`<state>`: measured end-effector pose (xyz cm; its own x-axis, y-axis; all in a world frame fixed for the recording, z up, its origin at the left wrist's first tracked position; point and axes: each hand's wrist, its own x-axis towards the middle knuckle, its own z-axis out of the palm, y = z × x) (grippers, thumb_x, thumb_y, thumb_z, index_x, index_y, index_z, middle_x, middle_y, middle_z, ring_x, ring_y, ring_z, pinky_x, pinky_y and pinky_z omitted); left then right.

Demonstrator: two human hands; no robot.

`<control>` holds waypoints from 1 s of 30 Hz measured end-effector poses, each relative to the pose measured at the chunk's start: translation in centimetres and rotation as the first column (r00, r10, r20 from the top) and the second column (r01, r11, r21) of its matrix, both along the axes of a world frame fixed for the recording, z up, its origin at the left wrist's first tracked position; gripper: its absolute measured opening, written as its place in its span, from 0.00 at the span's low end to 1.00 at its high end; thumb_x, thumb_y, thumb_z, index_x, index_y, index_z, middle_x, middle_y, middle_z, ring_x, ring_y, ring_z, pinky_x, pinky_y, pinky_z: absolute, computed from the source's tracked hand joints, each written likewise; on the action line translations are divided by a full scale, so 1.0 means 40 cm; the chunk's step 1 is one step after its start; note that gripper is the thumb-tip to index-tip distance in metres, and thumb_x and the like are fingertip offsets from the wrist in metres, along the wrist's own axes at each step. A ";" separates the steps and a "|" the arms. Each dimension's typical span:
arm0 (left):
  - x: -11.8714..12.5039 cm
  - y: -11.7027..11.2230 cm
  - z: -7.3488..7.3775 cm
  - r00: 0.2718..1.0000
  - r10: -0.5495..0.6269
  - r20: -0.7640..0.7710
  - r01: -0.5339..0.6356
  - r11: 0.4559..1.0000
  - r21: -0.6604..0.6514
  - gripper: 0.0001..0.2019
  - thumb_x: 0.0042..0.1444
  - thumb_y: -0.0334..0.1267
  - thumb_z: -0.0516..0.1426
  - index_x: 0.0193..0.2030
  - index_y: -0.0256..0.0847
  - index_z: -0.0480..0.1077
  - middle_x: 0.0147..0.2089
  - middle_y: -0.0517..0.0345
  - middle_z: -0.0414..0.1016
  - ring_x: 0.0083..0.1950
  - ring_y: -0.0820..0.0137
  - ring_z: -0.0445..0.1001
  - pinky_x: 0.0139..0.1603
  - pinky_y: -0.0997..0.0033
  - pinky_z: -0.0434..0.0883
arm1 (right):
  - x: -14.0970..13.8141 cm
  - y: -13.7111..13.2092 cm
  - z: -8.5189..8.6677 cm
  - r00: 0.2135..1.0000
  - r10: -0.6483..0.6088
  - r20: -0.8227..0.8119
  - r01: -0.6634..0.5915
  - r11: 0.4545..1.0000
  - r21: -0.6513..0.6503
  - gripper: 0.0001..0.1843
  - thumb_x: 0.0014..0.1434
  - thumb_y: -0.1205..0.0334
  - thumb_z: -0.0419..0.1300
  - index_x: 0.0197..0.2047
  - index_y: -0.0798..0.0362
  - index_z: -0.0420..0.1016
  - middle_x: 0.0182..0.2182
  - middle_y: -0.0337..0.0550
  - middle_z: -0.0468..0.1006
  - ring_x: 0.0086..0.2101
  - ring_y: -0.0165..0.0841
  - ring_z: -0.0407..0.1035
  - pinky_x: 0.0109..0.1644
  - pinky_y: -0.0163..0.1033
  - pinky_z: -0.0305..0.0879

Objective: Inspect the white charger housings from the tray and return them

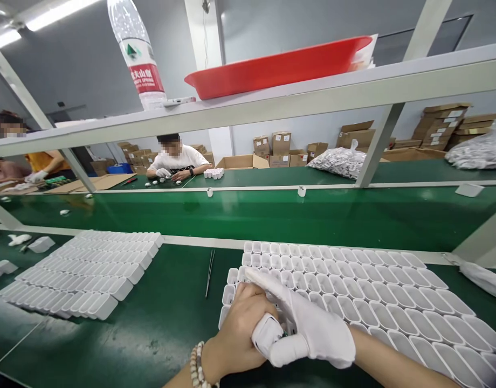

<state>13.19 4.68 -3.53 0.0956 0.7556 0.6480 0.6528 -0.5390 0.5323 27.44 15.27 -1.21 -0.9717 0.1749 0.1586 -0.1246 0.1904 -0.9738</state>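
A small white plastic case [267,335] with rounded edges is between my two hands, low in the middle of the head view. My left hand [243,323], bare and with a beaded bracelet at the wrist, is closed around it. From the right, my right hand [308,328] in a white glove grips the case, its thumb at the near side and its fingers stretched along the far side. Part of the case is hidden by the fingers, and a dark detail shows beside the thumb. Beneath and beyond my hands stand rows of open white cases [373,291].
Another block of white cases [86,269] lies left, with tweezers [209,274] between the blocks. Beyond is a green conveyor belt [252,215] carrying a few white pieces. The shelf above bears a water bottle [138,64] and a red tray [272,67]. A co-worker [177,159] sits opposite.
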 end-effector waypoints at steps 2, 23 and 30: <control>0.001 -0.003 0.004 1.000 0.018 -0.016 -0.018 1.000 -0.008 0.09 0.64 0.42 0.58 0.35 0.43 0.66 0.32 0.55 0.74 0.40 0.60 0.71 0.43 0.57 0.66 | -0.018 0.005 -0.007 0.999 0.036 -0.025 -0.037 0.998 -0.049 0.44 0.49 0.54 0.73 0.66 0.49 0.62 0.50 0.46 0.70 0.50 0.40 0.70 0.59 0.52 0.68; 0.014 -0.006 0.012 0.997 -0.014 0.081 0.019 0.998 -0.052 0.06 0.56 0.30 0.58 0.35 0.43 0.64 0.34 0.54 0.71 0.41 0.60 0.69 0.42 0.59 0.68 | -0.034 -0.025 0.006 0.994 -0.023 -0.109 -0.007 0.965 -0.261 0.17 0.53 0.63 0.68 0.43 0.51 0.67 0.37 0.35 0.68 0.39 0.32 0.67 0.47 0.42 0.67; 0.006 -0.004 0.007 0.996 0.003 0.088 0.000 0.999 -0.039 0.10 0.62 0.43 0.60 0.34 0.43 0.66 0.34 0.53 0.71 0.41 0.60 0.70 0.42 0.59 0.67 | 0.015 -0.010 0.054 0.996 0.079 0.029 -0.072 0.980 -0.187 0.34 0.54 0.58 0.70 0.62 0.51 0.63 0.48 0.45 0.72 0.49 0.39 0.71 0.61 0.53 0.66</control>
<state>13.43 4.54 -3.25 0.0386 0.7806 0.6239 0.6035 -0.5158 0.6080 28.02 14.88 0.97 -0.9878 0.1241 0.0945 -0.0956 -0.0031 -0.9954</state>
